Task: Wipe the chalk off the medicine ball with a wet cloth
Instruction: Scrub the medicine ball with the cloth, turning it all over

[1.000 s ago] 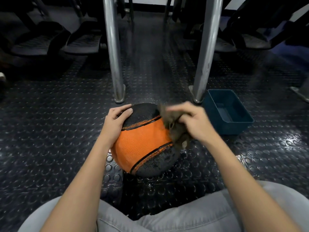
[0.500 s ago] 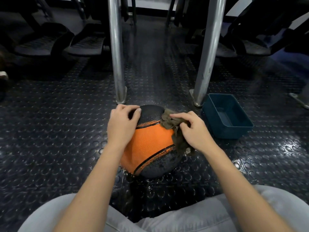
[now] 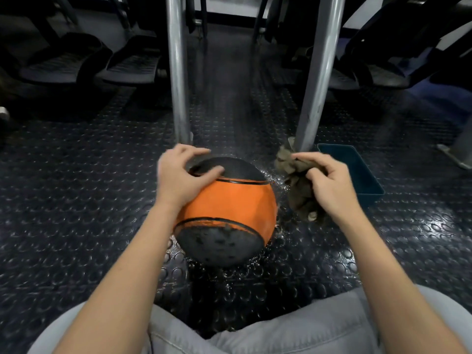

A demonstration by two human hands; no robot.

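Grey trousers [image 3: 255,335] at near edge. Ball [image 3: 229,203] sits on the wet studded floor [image 3: 76,200], between the knees and two posts. It has an orange band between two black caps; the near cap is mottled grey and blotchy. Left grip [image 3: 178,177] curls over the far cap, thumb pressed on it. Right grip [image 3: 329,185] is clamped on a bunched brown cloth [image 3: 296,185], just right of the ball and apart from it. Blue tub [image 3: 367,185] lies beyond, steel posts [image 3: 178,72] behind.

One head-worn wide-angle camera looks forward and down, close over the round orange-and-black medicine ball [image 3: 229,200] centred on the dark studded rubber floor [image 3: 76,200].
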